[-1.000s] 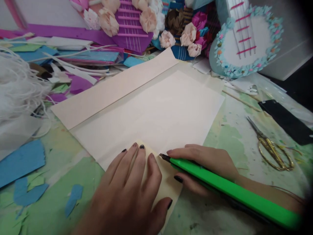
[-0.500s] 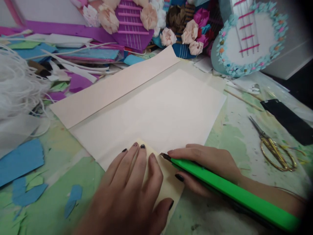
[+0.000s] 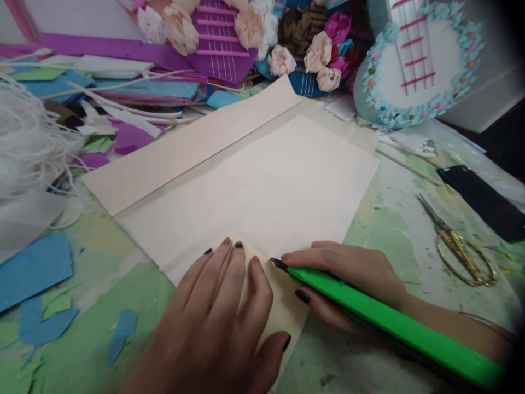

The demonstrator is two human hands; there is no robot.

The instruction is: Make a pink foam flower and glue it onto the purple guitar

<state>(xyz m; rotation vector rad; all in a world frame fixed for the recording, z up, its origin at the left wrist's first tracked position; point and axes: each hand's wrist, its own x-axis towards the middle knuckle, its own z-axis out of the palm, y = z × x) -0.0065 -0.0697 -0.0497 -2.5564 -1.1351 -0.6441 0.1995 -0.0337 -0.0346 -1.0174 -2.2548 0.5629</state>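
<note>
My left hand (image 3: pixel 223 323) lies flat, fingers spread, pressing a small cream template piece (image 3: pixel 283 309) onto a large pale pink sheet of paper (image 3: pixel 262 186). My right hand (image 3: pixel 348 279) grips a bright green utility knife (image 3: pixel 389 323). Its dark blade tip touches the template's right edge, just beside my left index finger. The knife body runs back to the lower right along my forearm.
Gold-handled scissors (image 3: pixel 457 246) and a black flat object (image 3: pixel 482 202) lie to the right. Paper flowers and a heart-shaped box (image 3: pixel 414 60) stand behind. White string (image 3: pixel 28 137) and blue paper scraps (image 3: pixel 35 268) cover the left. A thin wooden stick (image 3: pixel 406 167) lies near the sheet.
The knife tip has crept slightly down and right along the template's edge. My left hand stays pressed in place.
</note>
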